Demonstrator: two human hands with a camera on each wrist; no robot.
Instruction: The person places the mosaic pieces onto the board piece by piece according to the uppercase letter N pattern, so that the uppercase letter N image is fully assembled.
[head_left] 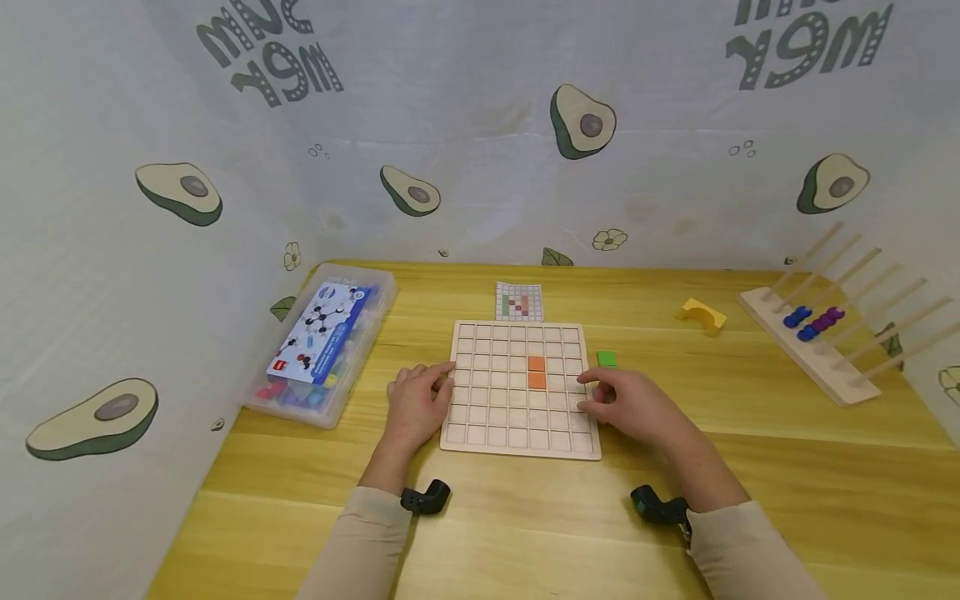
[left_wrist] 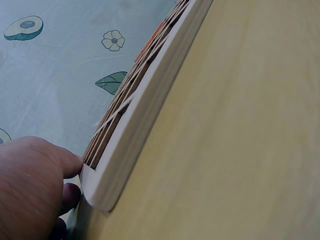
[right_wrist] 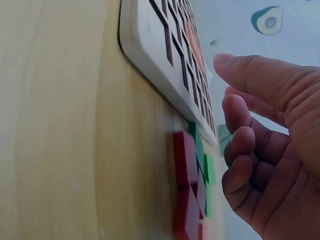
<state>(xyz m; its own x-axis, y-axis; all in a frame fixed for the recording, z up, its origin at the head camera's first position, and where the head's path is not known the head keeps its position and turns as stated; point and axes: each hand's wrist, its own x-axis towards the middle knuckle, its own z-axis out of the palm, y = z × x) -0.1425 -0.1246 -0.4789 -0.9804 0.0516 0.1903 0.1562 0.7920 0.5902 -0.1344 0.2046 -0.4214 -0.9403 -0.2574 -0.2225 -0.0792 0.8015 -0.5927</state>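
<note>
A wooden grid board lies on the table, with two orange square tiles one above the other in its cells. At its left edge is my left hand, fingertips touching the rim; the left wrist view shows the thumb against the rim. My right hand hovers at the right edge, thumb and index finger apart, nothing between them. Beside the board are green tiles and dark red tiles; my right hand hides the red ones in the head view.
A small printed grid card lies behind the board. To the left is a clear plastic case with coloured parts. At right stand a yellow arch block and a wooden peg rack holding blue and purple beads.
</note>
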